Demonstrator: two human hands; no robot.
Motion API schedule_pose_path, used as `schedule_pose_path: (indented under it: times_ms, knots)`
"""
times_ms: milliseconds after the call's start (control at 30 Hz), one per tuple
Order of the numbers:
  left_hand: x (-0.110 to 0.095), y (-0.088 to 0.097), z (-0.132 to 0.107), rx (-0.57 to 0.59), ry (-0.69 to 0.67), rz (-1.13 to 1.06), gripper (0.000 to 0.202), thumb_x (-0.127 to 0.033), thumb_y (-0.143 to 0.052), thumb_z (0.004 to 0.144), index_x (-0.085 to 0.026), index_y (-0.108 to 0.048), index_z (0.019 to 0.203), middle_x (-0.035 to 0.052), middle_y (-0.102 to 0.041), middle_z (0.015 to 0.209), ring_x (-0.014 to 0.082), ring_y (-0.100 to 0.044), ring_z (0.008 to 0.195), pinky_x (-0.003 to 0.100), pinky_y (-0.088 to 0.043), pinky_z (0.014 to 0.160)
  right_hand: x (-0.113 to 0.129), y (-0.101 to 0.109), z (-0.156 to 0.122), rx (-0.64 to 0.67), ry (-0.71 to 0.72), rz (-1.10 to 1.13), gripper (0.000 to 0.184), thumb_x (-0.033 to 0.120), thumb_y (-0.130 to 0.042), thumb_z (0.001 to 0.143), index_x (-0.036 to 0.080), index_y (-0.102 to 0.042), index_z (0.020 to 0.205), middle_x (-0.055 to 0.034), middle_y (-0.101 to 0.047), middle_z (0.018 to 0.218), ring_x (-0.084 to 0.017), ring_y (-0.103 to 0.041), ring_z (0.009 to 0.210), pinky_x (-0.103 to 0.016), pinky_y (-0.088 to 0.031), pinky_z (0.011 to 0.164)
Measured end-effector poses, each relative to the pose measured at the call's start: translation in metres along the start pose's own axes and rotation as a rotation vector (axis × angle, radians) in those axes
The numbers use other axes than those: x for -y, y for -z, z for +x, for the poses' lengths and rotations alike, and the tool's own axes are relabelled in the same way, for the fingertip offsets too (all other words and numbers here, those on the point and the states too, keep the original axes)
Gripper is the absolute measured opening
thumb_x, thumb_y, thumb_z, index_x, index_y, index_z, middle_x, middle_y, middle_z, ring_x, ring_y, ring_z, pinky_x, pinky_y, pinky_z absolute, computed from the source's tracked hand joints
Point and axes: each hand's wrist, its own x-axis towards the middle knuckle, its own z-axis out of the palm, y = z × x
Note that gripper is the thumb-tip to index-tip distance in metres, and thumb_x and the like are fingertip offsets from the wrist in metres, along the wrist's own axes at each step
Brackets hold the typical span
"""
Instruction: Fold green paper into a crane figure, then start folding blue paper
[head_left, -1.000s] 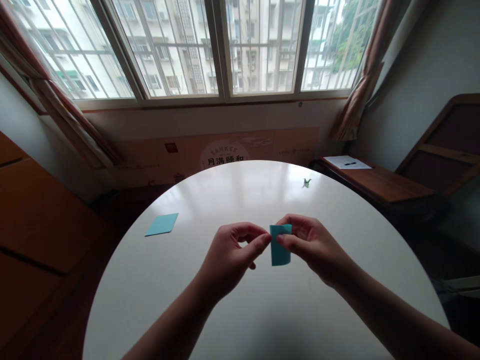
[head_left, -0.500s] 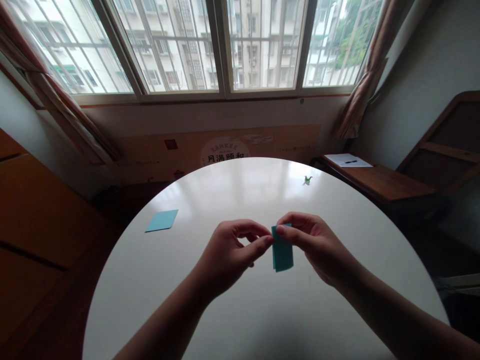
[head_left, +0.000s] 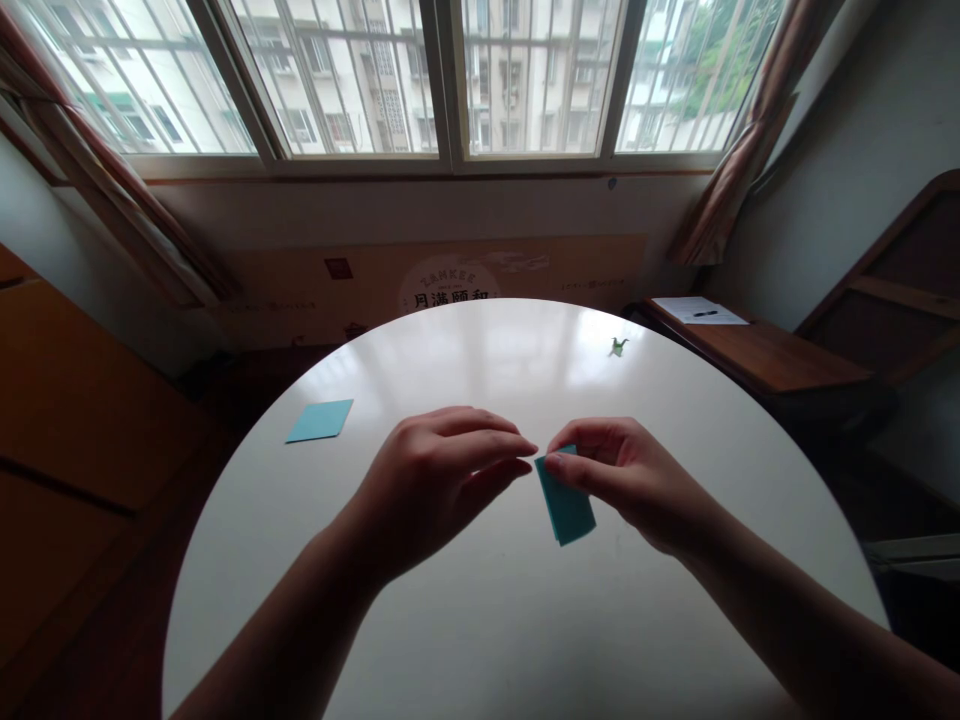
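Note:
A folded teal sheet of paper (head_left: pixel 568 508) hangs tilted above the table, pinched at its top between the thumb and fingers of my right hand (head_left: pixel 626 475). Just left of its upper corner is my left hand (head_left: pixel 442 480), its thumb and fingers apart with a small gap before the paper. Nothing shows between those fingers. A flat light-blue stack or sheet of square paper (head_left: pixel 320 421) lies on the left part of the white round table (head_left: pixel 465 640). Toward the far right of the tabletop sits a small green folded paper figure (head_left: pixel 618 346).
Beyond the table's right edge, a low wooden stand (head_left: pixel 787 352) holds a white paper (head_left: pixel 699 311) with a dark pen on it. A wooden chair (head_left: pixel 885 270) leans near the right wall. A barred window (head_left: pixel 442 90) with curtains spans the back, and an orange-brown cabinet (head_left: pixel 60 400) stands at left.
My left hand has let go of the folded paper's edge, opened and drawn back to the left. The paper now tilts more in my right hand. The view has shifted slightly downward.

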Motion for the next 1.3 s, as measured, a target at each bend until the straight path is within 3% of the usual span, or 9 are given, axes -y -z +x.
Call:
schedule_pose_path:
  times_ms: [367,600,1300]
  knots:
    - [-0.0023,-0.0023,0.0009,0.017,-0.006,-0.035,0.01,-0.021,-0.068,0.091,-0.021,-0.076,0.097,0.0058,-0.077,0.093,0.0183,-0.072,0.084,0.028,-0.059,0.074,0.0,-0.0003,-0.0006,0.023,0.004,0.017,0.019,0.035,-0.077,0.083,0.017,-0.076,0.086,-0.0027,-0.067,0.074,-0.015,-0.059,0.067,-0.024,-0.046,0.057]
    - [0.0011,-0.0048,0.0023,-0.033,-0.09,-0.055,0.008,-0.014,-0.071,0.088,-0.017,-0.075,0.094,0.0049,-0.076,0.088,0.0158,-0.071,0.079,0.025,-0.057,0.07,0.0001,0.0001,-0.0002,0.017,-0.001,0.034,0.017,0.03,-0.08,0.08,0.015,-0.075,0.085,-0.0021,-0.066,0.073,-0.014,-0.058,0.066,-0.022,-0.046,0.057]
    - [0.0007,-0.0063,0.0018,-0.041,-0.097,-0.045,0.009,-0.012,-0.071,0.087,-0.017,-0.075,0.094,0.0044,-0.076,0.089,0.0146,-0.071,0.079,0.023,-0.056,0.071,0.0008,-0.0028,0.0006,-0.027,0.007,0.045,0.016,0.028,-0.082,0.077,0.015,-0.075,0.081,-0.0011,-0.065,0.069,-0.012,-0.056,0.062,-0.02,-0.044,0.053]
